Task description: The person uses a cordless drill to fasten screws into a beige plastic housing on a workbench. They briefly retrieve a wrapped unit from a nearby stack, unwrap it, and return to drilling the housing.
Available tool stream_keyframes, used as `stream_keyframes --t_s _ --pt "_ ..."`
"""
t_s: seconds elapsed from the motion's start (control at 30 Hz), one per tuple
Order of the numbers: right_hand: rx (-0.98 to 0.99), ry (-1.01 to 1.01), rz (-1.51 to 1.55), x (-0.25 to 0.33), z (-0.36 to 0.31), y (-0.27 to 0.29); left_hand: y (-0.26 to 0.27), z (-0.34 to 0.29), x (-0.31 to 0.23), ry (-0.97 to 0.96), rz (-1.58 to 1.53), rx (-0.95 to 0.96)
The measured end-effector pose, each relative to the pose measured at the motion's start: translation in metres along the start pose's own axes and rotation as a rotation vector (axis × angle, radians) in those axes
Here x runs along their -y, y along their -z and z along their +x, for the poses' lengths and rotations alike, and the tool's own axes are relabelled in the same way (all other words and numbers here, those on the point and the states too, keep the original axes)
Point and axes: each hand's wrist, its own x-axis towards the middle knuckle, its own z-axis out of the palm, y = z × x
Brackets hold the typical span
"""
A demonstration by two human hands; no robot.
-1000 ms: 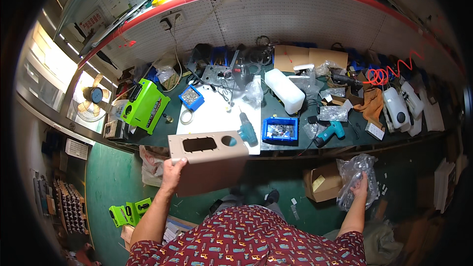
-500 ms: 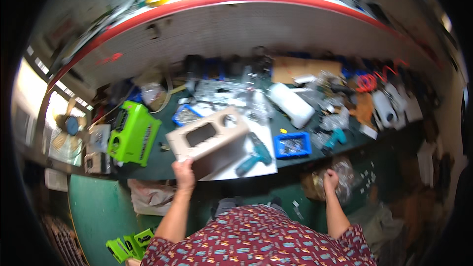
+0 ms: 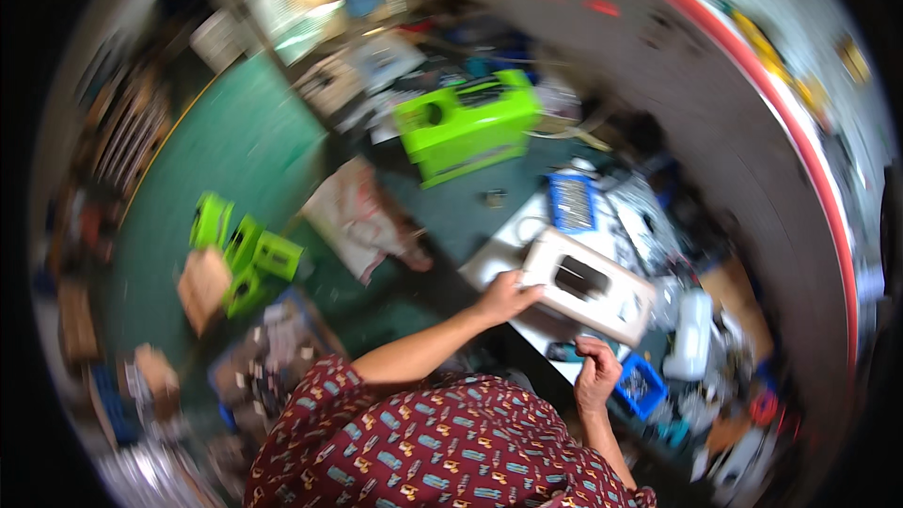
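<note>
A beige box-shaped housing (image 3: 613, 299), with a dark rectangular opening and a round hole in its face, is tilted over the bench. My left hand (image 3: 508, 299) grips its near left edge, thumb at the front. Close to the housing's near side is my right hand (image 3: 598, 372), its fingers curled in; whether anything is in them is hidden. Part of a teal power drill (image 3: 562, 352) shows below the housing, on a white sheet (image 3: 484, 261). A blue bin (image 3: 661, 397) of small parts sits just right of my right hand.
On the bench stand a bright green housing (image 3: 470, 132), a blue tray (image 3: 555, 207) of small metal parts and a white plastic container (image 3: 691, 334). A crumpled bag (image 3: 353, 212) is beside the bench edge. More green housings (image 3: 243, 243) and a carton (image 3: 205, 287) lie low on the left.
The view has swung left, bringing in more of the left floor. My left hand still holds the beige housing. My right hand has come from far right to beside it.
</note>
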Motion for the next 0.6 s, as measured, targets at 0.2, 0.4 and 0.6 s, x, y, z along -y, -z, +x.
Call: stream_keyframes --t_s 0.2,0.4,0.6 --pt "0.486 0.014 0.206 -0.018 0.006 -0.042 0.024 -0.068 0.006 -0.191 0.308 -0.408" --pt "0.683 -0.074 0.358 -0.029 -0.022 -0.084 0.067 -0.286 0.122 0.433 0.28 -0.838" --pt "0.934 -0.157 0.343 -0.015 -0.039 -0.136 0.009 -0.544 0.219 1.038 0.318 -0.981"
